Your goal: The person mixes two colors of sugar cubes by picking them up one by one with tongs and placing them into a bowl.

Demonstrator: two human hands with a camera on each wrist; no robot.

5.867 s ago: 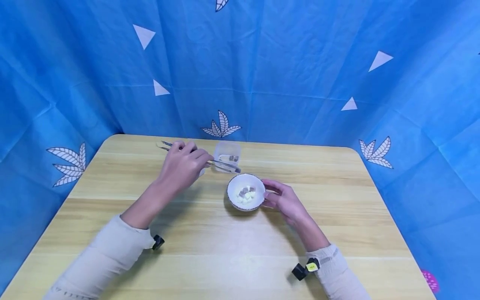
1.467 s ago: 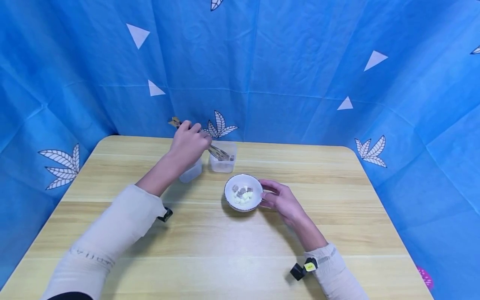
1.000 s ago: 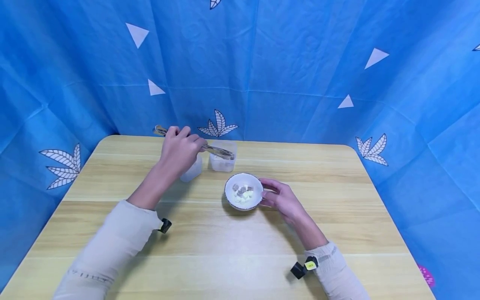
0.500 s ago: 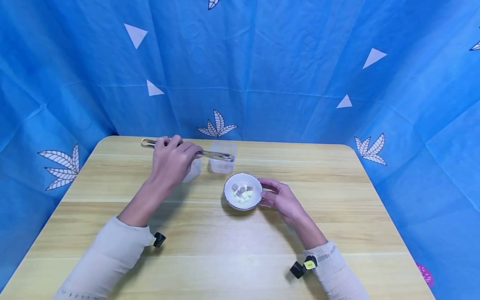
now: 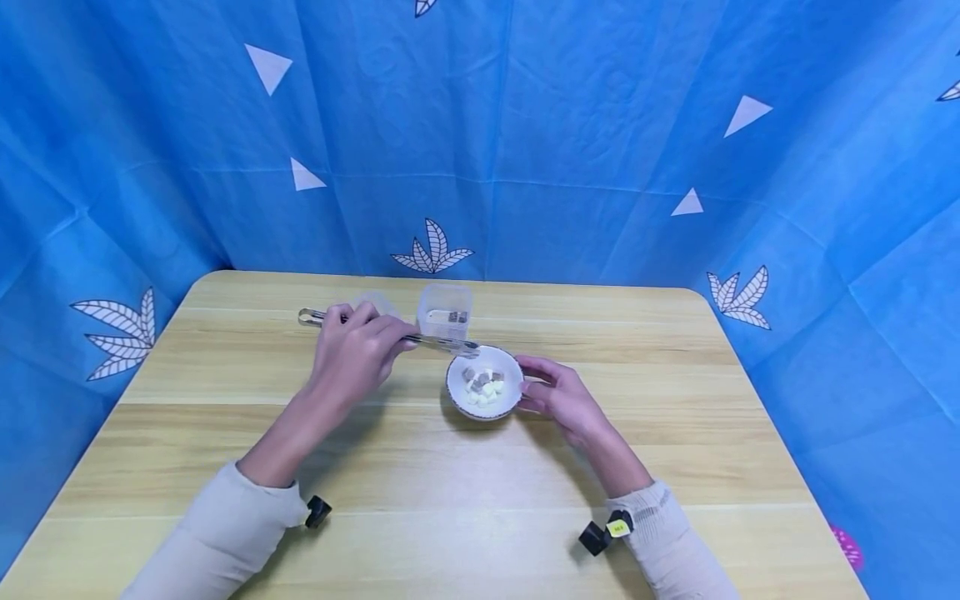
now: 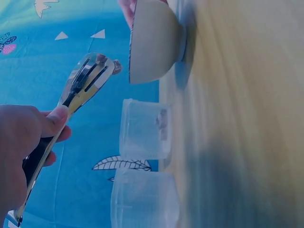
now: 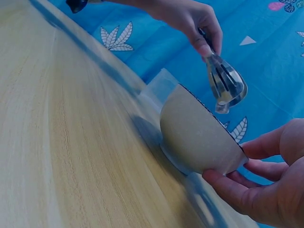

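My left hand [image 5: 352,354] grips metal tongs [image 6: 88,78] with slotted heads. The tong heads pinch a small greyish-brown cube [image 6: 117,67], held above the far rim of the bowl. Beneath them stands a white bowl [image 5: 459,390] with a dark speckled rim, upright on the table. Several pale cubes [image 5: 486,393] and a few greyish-brown ones lie inside it. My right hand [image 5: 561,402] holds the bowl's right side, thumb and fingers about the wall, as the right wrist view shows.
Behind the bowl stands a clear plastic container [image 5: 444,302] with a few brownish cubes in it. A second clear container [image 6: 145,199] sits to its left, partly behind my left hand in the head view. A blue curtain [image 5: 585,167] surrounds the wooden table [image 5: 465,517].
The tongs dipped into the right container, rose, and moved toward me to the bowl with a cube. Since the oldest frame, another brownish cube shows in the bowl. My right hand stays put.
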